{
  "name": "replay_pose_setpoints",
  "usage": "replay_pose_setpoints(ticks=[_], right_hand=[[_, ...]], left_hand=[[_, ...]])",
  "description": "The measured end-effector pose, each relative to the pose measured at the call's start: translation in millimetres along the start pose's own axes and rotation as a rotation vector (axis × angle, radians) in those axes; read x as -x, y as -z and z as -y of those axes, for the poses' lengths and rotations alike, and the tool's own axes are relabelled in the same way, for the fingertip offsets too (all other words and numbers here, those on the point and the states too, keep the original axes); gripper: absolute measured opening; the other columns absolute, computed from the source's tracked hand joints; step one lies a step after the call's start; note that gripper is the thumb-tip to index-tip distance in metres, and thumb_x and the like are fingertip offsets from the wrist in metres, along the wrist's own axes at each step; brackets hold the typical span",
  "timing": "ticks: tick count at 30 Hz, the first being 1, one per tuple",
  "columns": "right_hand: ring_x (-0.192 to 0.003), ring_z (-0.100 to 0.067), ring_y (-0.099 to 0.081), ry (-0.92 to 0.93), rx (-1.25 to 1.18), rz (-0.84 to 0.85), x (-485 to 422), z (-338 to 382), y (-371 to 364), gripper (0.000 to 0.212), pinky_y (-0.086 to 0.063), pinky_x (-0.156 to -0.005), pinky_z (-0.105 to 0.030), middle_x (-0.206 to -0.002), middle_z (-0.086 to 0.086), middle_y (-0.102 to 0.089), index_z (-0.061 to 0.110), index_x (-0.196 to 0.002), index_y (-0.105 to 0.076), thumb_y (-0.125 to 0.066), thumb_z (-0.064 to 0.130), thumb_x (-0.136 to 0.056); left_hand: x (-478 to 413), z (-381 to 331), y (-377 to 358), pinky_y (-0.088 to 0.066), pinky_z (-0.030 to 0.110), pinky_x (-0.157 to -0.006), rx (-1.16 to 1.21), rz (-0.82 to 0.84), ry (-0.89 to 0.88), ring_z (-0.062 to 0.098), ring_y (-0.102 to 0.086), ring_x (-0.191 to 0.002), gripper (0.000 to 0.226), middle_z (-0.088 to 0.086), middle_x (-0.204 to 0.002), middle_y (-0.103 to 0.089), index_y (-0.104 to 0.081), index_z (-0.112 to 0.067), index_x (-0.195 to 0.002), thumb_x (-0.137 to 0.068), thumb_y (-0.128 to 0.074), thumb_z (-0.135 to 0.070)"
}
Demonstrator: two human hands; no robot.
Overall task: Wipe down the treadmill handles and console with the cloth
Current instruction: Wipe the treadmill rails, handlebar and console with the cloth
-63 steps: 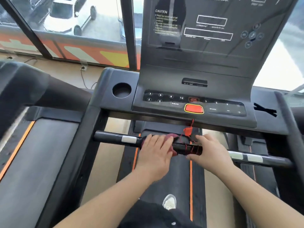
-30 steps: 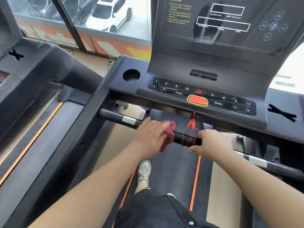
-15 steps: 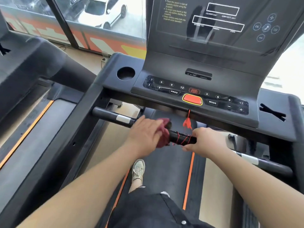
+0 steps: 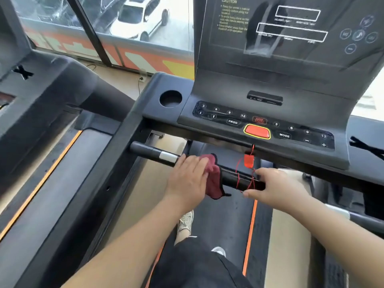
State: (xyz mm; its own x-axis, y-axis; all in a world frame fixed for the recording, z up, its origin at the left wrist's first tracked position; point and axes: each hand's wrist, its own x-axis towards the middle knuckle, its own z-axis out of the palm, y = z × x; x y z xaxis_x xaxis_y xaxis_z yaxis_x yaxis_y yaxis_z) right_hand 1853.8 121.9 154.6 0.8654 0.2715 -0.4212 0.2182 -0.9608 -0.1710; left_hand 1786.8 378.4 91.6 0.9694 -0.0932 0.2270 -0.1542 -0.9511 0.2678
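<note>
red cloth [image 4: 214, 180] on black handlebar [image 4: 149, 151] | left hand [image 4: 188, 179] clasps cloth round handlebar | right hand [image 4: 276, 187] grips handlebar near red clip [image 4: 248, 161]

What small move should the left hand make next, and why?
Probably slide the cloth left along the handlebar, over the silver patch: the left hand holds it mid-bar, and the right hand and red cord block the other side.
</note>
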Motion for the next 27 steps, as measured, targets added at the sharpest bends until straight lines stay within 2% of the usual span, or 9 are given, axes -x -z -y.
replay_pose_setpoints(ticks=[5, 9, 12, 14, 16, 18, 21, 24, 27], right_hand=[[-0.124, -0.018, -0.051, 0.212, -0.071, -0.131, -5.3, 35.2, -4.5, 0.063, -0.049, -0.099, -0.04, -0.124, 0.009, -0.056, 0.028, -0.139, -0.053, -0.065, 0.059, -0.087], [-0.124, -0.014, -0.048, 0.353, -0.03, -0.078, -20.2, 72.9, -6.5, 0.05, -0.049, -0.093, -0.034, -0.125, 0.012, -0.054, 0.032, -0.136, -0.053, -0.062, 0.053, -0.091], [-0.12, -0.016, -0.052, 0.364, -0.053, -0.04, -38.4, 95.0, -5.8, 0.041, -0.05, -0.089, -0.034, -0.118, 0.009, -0.058, 0.03, -0.127, -0.059, -0.062, 0.05, -0.092], [-0.115, -0.017, -0.054, 0.356, -0.024, -0.025, -49.1, 106.1, -6.9, 0.036, -0.051, -0.087, -0.036, -0.112, 0.007, -0.059, 0.027, -0.119, -0.062, -0.062, 0.05, -0.091], [-0.109, -0.018, -0.056, 0.345, -0.025, -0.024, -57.0, 111.2, -9.9, 0.032, -0.052, -0.083, -0.037, -0.105, 0.008, -0.058, 0.026, -0.11, -0.061, -0.064, 0.05, -0.089], [-0.106, -0.017, -0.058, 0.348, -0.046, -0.011, -59.2, 109.5, -10.5, 0.031, -0.053, -0.082, -0.038, -0.102, 0.01, -0.058, 0.028, -0.109, -0.061, -0.065, 0.051, -0.088], [-0.111, -0.014, -0.058, 0.359, -0.108, -0.014, -51.0, 97.6, -6.5, 0.038, -0.053, -0.085, -0.038, -0.109, 0.013, -0.059, 0.032, -0.121, -0.062, -0.067, 0.05, -0.089], [-0.116, -0.013, -0.056, 0.335, -0.196, -0.11, -29.7, 72.4, -5.1, 0.053, -0.054, -0.09, -0.039, -0.118, 0.013, -0.06, 0.028, -0.133, -0.06, -0.071, 0.05, -0.086], [-0.112, -0.015, -0.058, 0.287, -0.207, -0.182, -6.4, 34.9, -9.1, 0.058, -0.056, -0.084, -0.039, -0.114, 0.013, -0.058, 0.027, -0.132, -0.061, -0.076, 0.051, -0.082]], left_hand=[[-5.6, 75.2, 29.3, -0.027, 0.044, -0.117, -0.169, -0.043, 0.156, 0.03, -0.063, -0.101, 0.036, 0.006, -0.106, -0.07, -0.065, -0.012, -0.115, -0.099, -0.037, -0.029], [-35.0, 112.2, 43.2, -0.021, 0.046, -0.123, -0.386, 0.273, 0.283, 0.031, -0.063, -0.095, 0.059, 0.007, -0.101, -0.072, -0.068, -0.017, -0.107, -0.096, -0.012, -0.033], [-66.1, 103.5, 53.7, -0.017, 0.054, -0.123, -0.549, 0.553, 0.222, 0.032, -0.062, -0.111, 0.049, 0.003, -0.119, -0.068, -0.068, -0.021, -0.115, -0.098, -0.022, -0.02], [-84.0, 96.0, 53.6, -0.029, 0.056, -0.113, -0.523, 0.695, 0.25, 0.034, -0.056, -0.121, 0.043, 0.006, -0.127, -0.065, -0.067, -0.021, -0.121, -0.096, -0.032, -0.019], [-93.8, 94.0, 48.0, -0.041, 0.052, -0.092, -0.514, 0.797, 0.204, 0.04, -0.058, -0.114, 0.039, 0.009, -0.126, -0.065, -0.067, -0.02, -0.12, -0.093, -0.04, -0.017], [-94.0, 92.5, 43.1, -0.042, 0.054, -0.084, -0.477, 0.839, 0.138, 0.045, -0.06, -0.111, 0.038, 0.011, -0.128, -0.064, -0.064, -0.017, -0.124, -0.098, -0.036, -0.015], [-79.4, 83.6, 42.3, -0.044, 0.05, -0.093, -0.399, 0.666, 0.06, 0.04, -0.062, -0.106, 0.035, 0.007, -0.124, -0.066, -0.056, -0.02, -0.119, -0.107, -0.024, -0.026], [-52.0, 69.2, 39.4, -0.042, 0.043, -0.091, -0.221, 0.394, 0.184, 0.032, -0.061, -0.097, 0.05, 0.002, -0.106, -0.07, -0.061, -0.025, -0.107, -0.1, -0.024, -0.058], [-7.0, 24.8, 12.3, -0.029, 0.051, -0.116, -0.14, 0.253, 0.177, 0.035, -0.051, -0.121, 0.06, 0.008, -0.128, -0.059, -0.055, -0.015, -0.135, -0.095, -0.04, -0.058]])
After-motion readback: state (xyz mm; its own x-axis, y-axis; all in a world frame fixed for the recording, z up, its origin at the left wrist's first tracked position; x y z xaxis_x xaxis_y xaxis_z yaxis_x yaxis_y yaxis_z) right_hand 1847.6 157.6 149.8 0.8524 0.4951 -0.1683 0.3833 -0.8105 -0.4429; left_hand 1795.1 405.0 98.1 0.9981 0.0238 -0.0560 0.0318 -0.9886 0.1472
